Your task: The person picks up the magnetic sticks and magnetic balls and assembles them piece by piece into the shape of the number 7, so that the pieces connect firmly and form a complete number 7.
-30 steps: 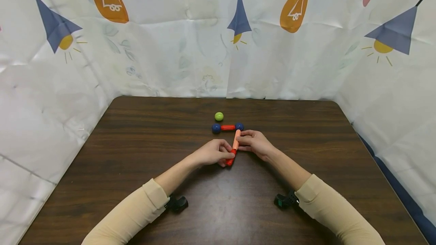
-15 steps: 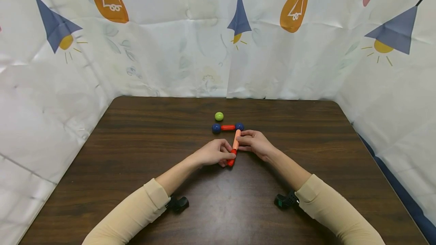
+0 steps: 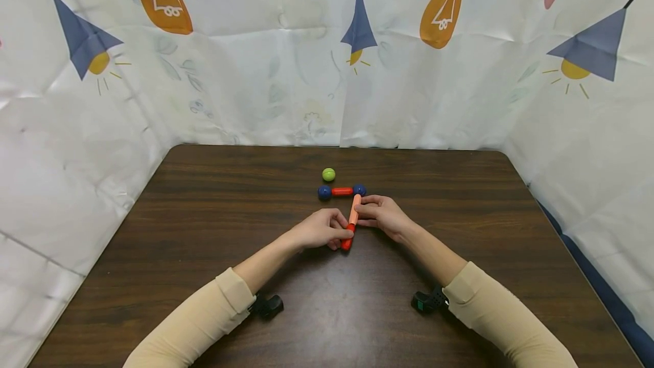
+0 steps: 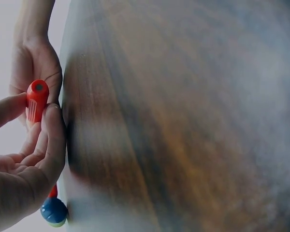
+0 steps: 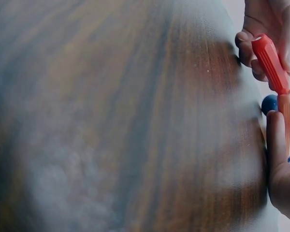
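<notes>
My left hand [image 3: 318,229] pinches a red rod [image 3: 347,241] between thumb and fingers. In the left wrist view a small grey disc shows in the end of this red rod [image 4: 33,108]. My right hand [image 3: 386,218] holds an orange rod [image 3: 354,212], whose near end meets the red one; they lie nearly in line. The orange rod's far end is at the right blue ball [image 3: 360,189]; whether they touch I cannot tell. Another red rod [image 3: 342,191] joins that ball to a left blue ball [image 3: 324,192].
Behind the blue balls a light green ball [image 3: 328,175] sits on the dark wood table [image 3: 230,180]. A patterned white sheet [image 3: 230,90] hangs along the table's back and sides. Each wrist wears a black camera, such as the left camera [image 3: 267,306].
The near end of the hand-held red rod has swung slightly right, bringing it closer in line with the orange rod. My left hand moved a little with it; my right hand stayed still.
</notes>
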`<state>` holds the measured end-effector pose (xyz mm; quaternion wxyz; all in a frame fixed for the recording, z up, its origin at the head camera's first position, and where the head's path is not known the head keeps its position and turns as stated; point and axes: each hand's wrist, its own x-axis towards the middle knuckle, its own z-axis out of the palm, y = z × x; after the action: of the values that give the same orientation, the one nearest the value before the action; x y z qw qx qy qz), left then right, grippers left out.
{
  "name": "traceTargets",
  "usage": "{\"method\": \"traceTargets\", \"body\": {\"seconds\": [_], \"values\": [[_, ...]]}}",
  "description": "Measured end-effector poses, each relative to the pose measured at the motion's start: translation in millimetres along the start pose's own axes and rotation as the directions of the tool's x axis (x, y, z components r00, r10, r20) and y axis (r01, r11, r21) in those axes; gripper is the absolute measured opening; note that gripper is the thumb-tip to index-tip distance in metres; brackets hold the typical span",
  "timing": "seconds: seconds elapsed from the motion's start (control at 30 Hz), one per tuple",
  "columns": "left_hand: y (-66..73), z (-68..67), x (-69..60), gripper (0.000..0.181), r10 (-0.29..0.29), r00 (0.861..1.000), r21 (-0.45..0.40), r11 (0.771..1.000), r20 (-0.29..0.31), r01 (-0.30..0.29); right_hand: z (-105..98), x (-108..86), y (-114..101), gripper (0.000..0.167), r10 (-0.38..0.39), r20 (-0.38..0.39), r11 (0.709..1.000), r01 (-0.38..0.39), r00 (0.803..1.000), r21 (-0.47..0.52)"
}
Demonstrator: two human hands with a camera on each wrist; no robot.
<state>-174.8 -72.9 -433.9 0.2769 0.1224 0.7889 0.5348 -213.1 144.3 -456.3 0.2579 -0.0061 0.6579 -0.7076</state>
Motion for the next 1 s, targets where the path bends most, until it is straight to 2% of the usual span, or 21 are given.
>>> {"method": "traceTargets", "body": {"seconds": [1.0], "values": [[1.2, 1.5, -1.8, 0.022, -0.006, 1.000, 0.011, 1.000, -0.025, 0.006, -1.0, 1.0, 1.1, 0.046, 0.001, -0.003, 1.000, -0.001, 1.000, 0.009]]}}
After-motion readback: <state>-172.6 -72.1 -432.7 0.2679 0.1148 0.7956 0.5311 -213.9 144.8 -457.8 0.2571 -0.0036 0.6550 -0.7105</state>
